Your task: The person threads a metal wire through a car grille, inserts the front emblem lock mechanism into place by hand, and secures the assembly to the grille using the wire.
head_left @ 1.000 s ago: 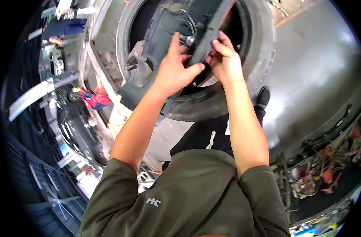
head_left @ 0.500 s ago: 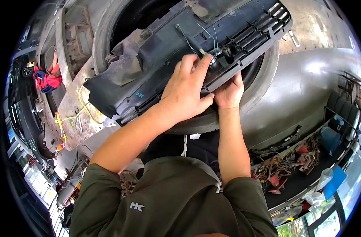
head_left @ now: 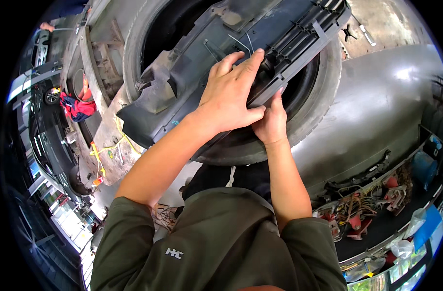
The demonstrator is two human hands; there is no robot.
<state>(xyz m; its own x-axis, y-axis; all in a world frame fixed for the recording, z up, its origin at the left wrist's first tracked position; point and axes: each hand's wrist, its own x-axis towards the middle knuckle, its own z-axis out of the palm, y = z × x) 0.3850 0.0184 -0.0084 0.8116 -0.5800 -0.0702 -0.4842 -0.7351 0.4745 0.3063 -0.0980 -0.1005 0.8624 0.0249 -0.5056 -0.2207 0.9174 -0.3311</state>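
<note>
A long black plastic car panel (head_left: 194, 82) with slats at its far right end lies slanted over a large tyre (head_left: 325, 82). My left hand (head_left: 226, 94) is over its near side, fingers stretched across the face and thumb at the near edge. The index fingertip is beside a dark round recess, and what lies under the palm is hidden. Below the same edge, my right hand (head_left: 272, 121) grips the panel, thumb up against the rim and the other fingers out of sight. Thin pale wires (head_left: 241, 42) stick up beyond the left fingers.
A screwdriver-like tool (head_left: 367, 35) and a small black cross-shaped piece (head_left: 348, 33) lie on the board at far right. Yellow cord (head_left: 122, 133) and a red and blue cloth (head_left: 78, 106) are at left. Tangled cables (head_left: 357, 206) fill a low shelf at right.
The left fingers have shifted over the shiny round part that showed beneath them, covering it. The index finger is straighter. The right hand still holds the near edge; the whole view has shifted slightly.
</note>
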